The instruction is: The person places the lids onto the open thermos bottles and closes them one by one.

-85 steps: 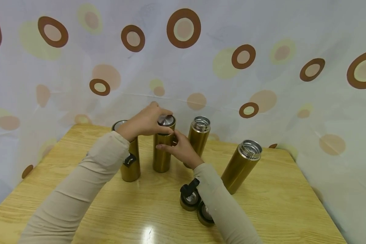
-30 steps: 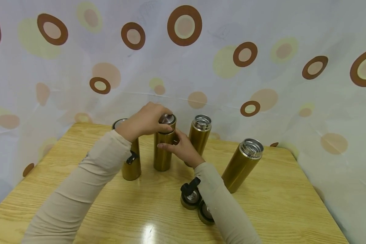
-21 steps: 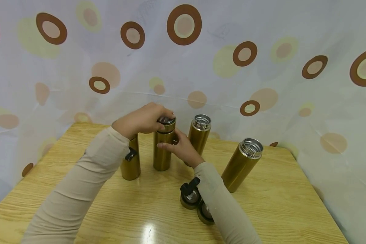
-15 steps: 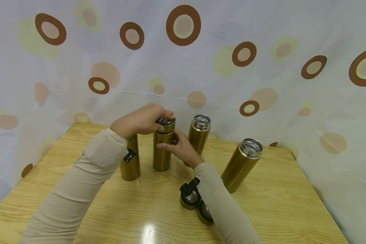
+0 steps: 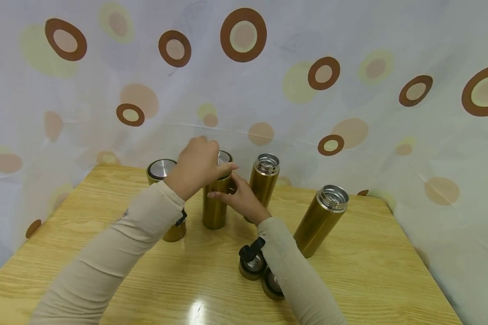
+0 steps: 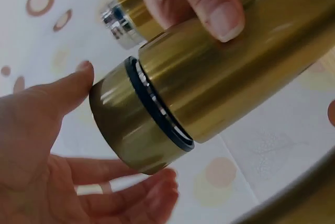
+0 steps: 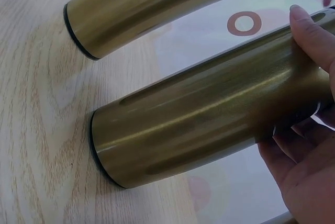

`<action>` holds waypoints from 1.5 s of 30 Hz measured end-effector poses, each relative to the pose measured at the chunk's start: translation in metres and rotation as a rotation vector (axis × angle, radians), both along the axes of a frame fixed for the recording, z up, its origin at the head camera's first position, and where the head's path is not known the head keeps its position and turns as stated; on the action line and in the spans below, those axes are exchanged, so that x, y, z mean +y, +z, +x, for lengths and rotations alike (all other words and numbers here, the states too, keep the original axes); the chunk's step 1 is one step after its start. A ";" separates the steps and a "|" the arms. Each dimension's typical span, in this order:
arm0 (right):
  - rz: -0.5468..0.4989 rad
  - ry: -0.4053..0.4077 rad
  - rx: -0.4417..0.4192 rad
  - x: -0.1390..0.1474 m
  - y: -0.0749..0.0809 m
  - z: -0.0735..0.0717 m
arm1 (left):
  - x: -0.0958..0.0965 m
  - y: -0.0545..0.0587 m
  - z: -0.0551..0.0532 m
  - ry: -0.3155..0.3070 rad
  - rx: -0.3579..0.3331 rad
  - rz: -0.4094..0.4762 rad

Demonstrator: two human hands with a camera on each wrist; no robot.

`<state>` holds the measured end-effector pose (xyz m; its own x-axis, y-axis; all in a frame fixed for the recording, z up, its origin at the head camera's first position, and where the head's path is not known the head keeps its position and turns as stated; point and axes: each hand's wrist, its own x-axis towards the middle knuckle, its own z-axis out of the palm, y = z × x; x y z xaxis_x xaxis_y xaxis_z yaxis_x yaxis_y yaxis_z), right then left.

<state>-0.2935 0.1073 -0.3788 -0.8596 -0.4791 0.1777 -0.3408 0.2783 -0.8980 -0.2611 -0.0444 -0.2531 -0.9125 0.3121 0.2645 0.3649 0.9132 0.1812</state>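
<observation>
A gold thermos bottle (image 5: 214, 210) stands upright on the table, with my right hand (image 5: 244, 196) gripping its upper body, thumb in front. Its gold lid (image 6: 133, 122) sits on the mouth; a thin gap with silver thread shows below the lid's black ring. My left hand (image 5: 199, 164) is loosely spread around that lid, thumb along one side and fingers by the other, the palm apart from it. Behind my left wrist, partly hidden, stands a second thermos with a steel-topped lid (image 5: 161, 169).
Two lidless gold thermoses stand to the right, one farther back (image 5: 264, 180) and one nearer (image 5: 321, 221). Two loose lids, one (image 5: 252, 266) beside the other (image 5: 272, 286), lie near my right forearm on the wooden table (image 5: 166, 284). A patterned cloth (image 5: 288, 108) hangs behind.
My left hand has turned on the lid and loosened, its wrist moving right and toward me, uncovering the left thermos's lid top. My right hand keeps its grip; the bottles stay in place.
</observation>
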 end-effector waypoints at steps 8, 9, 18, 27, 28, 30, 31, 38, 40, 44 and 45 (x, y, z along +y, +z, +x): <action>0.010 0.002 -0.029 -0.002 0.017 0.014 | 0.006 -0.003 0.002 0.052 0.047 -0.031; 0.008 0.002 -0.027 -0.002 0.020 0.017 | 0.005 -0.003 0.001 0.042 0.037 -0.032; -0.042 0.001 -0.017 -0.001 -0.002 0.001 | -0.016 -0.001 -0.010 -0.125 -0.102 0.145; -0.044 -0.009 -0.014 -0.001 -0.003 -0.001 | -0.027 0.000 -0.013 -0.261 -0.182 0.221; -0.045 -0.008 -0.013 -0.001 -0.003 -0.001 | -0.028 0.000 -0.014 -0.264 -0.191 0.224; -0.044 -0.004 -0.012 -0.001 -0.003 -0.001 | -0.030 0.001 -0.014 -0.281 -0.207 0.230; -0.043 -0.003 -0.011 -0.001 -0.003 -0.001 | -0.031 0.001 -0.015 -0.291 -0.216 0.231; -0.051 0.002 -0.008 -0.002 -0.003 -0.002 | -0.038 0.004 -0.022 -0.318 -0.293 0.206; -0.056 0.003 -0.010 -0.002 -0.004 -0.002 | -0.038 0.004 -0.022 -0.313 -0.311 0.205; -0.049 0.000 -0.014 -0.002 -0.004 -0.002 | -0.038 0.003 -0.022 -0.322 -0.317 0.209; -0.043 -0.002 -0.016 -0.001 -0.004 -0.002 | -0.038 0.003 -0.021 -0.329 -0.318 0.210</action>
